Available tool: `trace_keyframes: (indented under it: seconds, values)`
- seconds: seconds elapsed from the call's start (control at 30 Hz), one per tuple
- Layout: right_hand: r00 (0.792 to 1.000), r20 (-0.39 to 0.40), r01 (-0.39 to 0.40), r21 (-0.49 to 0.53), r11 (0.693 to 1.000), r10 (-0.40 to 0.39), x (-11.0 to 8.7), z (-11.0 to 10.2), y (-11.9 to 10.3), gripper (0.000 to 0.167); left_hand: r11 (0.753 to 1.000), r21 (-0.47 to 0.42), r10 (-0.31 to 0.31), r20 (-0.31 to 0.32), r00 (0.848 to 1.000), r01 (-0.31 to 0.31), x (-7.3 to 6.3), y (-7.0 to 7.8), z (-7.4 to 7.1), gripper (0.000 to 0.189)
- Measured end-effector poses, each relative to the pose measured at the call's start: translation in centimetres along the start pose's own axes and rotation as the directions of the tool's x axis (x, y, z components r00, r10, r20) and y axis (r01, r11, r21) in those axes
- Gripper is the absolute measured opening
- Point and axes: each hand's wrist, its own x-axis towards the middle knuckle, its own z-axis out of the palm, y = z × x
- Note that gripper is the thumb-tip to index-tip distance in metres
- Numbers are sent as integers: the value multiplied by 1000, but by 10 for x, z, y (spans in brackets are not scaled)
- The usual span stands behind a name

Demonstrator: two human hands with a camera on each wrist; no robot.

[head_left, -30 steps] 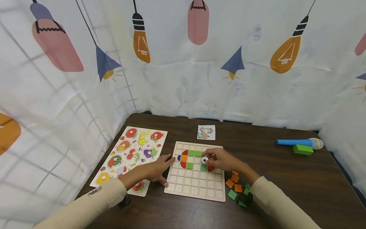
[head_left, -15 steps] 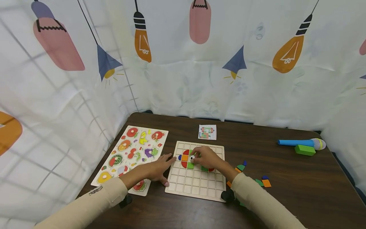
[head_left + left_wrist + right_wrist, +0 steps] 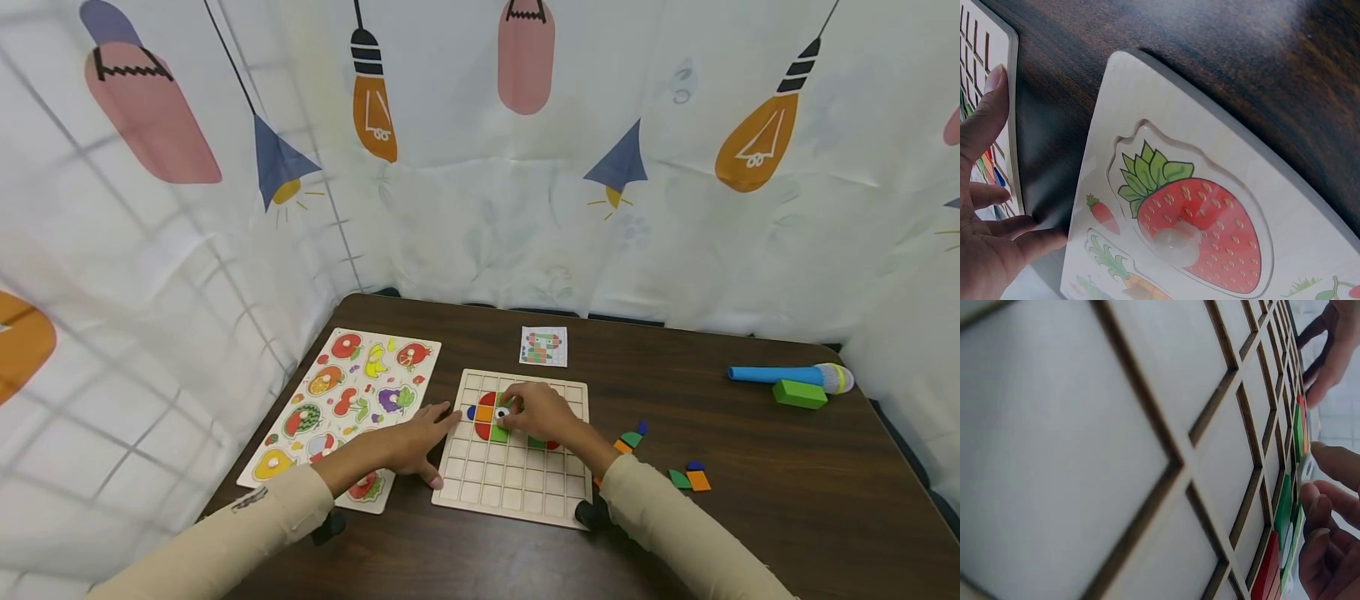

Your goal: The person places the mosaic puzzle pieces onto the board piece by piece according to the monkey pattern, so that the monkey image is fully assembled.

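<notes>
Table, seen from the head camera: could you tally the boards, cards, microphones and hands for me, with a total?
Boards: 2 (grid board, fruit board)
Card: 1
Microphone: 1
Hands: 2 (left hand, right hand)
Total: 6

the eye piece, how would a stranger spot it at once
On the dark table, find the pale wooden grid board. In its far half, the right hand pinches the eye piece. Its white face with a black dot sets it apart from the plain green pieces and orange pieces nearby.
</notes>
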Motion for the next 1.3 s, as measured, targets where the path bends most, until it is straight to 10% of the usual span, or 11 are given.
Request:
trace_keyframes:
  seconds: [0.7, 0.93, 1.3]
  values:
    - [1000, -19, -7, -3, 1000, 7, -9, -15, 0, 19, 1000, -1, -2, -3, 1000, 2, -1, 1, 0, 106]
    - [994, -64, 93, 74, 993, -88, -26, -41, 23, 22, 1000, 8, 6, -9, 1000, -6, -2, 1, 0, 106]
    - [999, -9, 43, 77, 996, -43, -76, -77, 69, 22, 1000, 6, -7, -1, 1000, 7, -1, 3, 0, 105]
